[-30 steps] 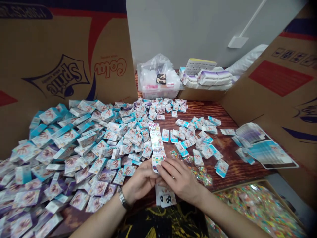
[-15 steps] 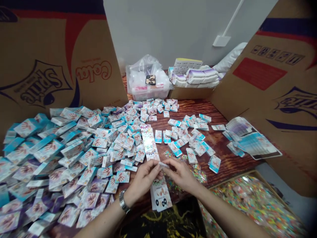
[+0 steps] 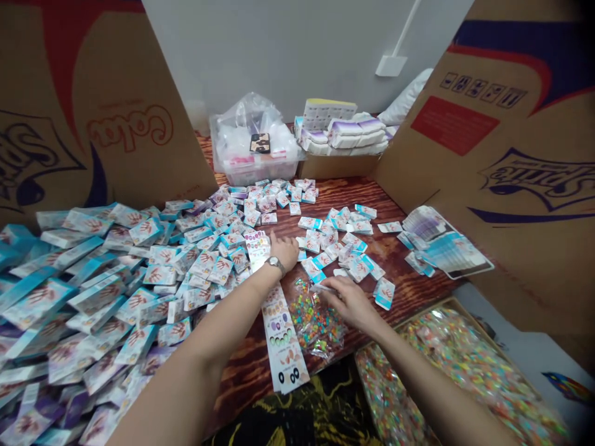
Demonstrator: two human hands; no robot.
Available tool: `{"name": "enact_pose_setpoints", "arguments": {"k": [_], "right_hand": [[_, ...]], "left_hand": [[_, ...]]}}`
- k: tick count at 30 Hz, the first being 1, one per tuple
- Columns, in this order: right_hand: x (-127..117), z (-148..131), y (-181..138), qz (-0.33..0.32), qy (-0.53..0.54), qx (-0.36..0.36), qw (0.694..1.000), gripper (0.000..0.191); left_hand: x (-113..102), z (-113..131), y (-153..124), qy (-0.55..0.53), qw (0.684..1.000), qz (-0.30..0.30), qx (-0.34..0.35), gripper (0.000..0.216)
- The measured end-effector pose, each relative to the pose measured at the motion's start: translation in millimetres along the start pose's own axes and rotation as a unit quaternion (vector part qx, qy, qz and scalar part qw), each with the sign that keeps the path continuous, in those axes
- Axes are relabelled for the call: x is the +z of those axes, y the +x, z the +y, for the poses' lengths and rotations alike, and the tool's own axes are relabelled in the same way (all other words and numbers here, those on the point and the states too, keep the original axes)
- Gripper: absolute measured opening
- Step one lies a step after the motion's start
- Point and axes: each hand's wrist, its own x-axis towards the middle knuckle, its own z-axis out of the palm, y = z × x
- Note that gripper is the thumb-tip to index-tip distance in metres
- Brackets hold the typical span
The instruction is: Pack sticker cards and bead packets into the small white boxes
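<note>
My left hand (image 3: 284, 253) reaches forward over the upper part of the printed sticker strips (image 3: 279, 334), fingers stretched out and partly hidden. A small blue-and-white box (image 3: 302, 255) shows just beside its fingertips. My right hand (image 3: 351, 302) is closed on a small white box (image 3: 320, 287), mostly covered by the fingers. It is above clear bags of colourful beads (image 3: 316, 319) lying to the right of the strips. Loose small boxes (image 3: 330, 238) with a hand print lie just beyond my right hand.
A large heap of small boxes (image 3: 125, 291) covers the left side. Flat cards (image 3: 446, 244) lie fanned at right. A carton of bead bags (image 3: 465, 365) stands at lower right. Behind are a plastic tub (image 3: 260, 167) and an open carton (image 3: 344, 166); big cardboard flaps (image 3: 465, 124) flank the table.
My hands, together over the strips before, are now apart. The left has moved forward; the right has shifted right with the small white box. The view has turned slightly right, uncovering the bead bags.
</note>
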Motion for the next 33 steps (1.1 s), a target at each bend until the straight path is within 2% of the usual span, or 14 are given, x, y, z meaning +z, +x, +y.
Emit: {"name": "enact_pose_setpoints", "arguments": {"k": [5, 10, 15, 19, 20, 21, 24, 26, 29, 33], "right_hand": [[32, -3, 20, -0.04, -0.016, 0.044, 0.998, 0.018], [55, 4, 41, -0.044, -0.049, 0.051, 0.997, 0.01], [49, 23, 43, -0.038, -0.07, 0.056, 0.995, 0.011], [31, 34, 49, -0.018, -0.07, 0.081, 0.994, 0.024], [26, 36, 51, -0.018, -0.069, 0.078, 0.994, 0.027], [21, 36, 52, -0.025, -0.068, 0.069, 0.995, 0.029], [11, 34, 53, -0.083, -0.065, 0.005, 0.994, 0.021], [10, 30, 51, -0.126, -0.07, -0.037, 0.989, 0.012], [15, 24, 48, -0.156, -0.088, -0.06, 0.982, 0.006], [17, 22, 47, -0.151, -0.097, -0.048, 0.983, 0.008]], "left_hand": [[2, 4, 3, 0.013, 1.0, -0.024, -0.004, 0.034], [-20, 8, 0, -0.038, 0.999, -0.007, 0.025, 0.034], [-60, 0, -22, -0.138, 0.988, 0.061, 0.038, 0.03], [-84, -17, -59, -0.24, 0.964, 0.112, 0.012, 0.03], [-87, -22, -71, -0.297, 0.947, 0.123, -0.004, 0.028], [-89, -25, -83, -0.397, 0.907, 0.137, -0.03, 0.026], [-89, -31, -120, -0.638, 0.751, 0.133, -0.11, 0.029], [-87, -30, -141, -0.709, 0.679, 0.11, -0.156, 0.034], [-82, -27, -165, -0.758, 0.617, 0.069, -0.2, 0.039], [-73, -26, -183, -0.794, 0.568, 0.01, -0.218, 0.042]]}}
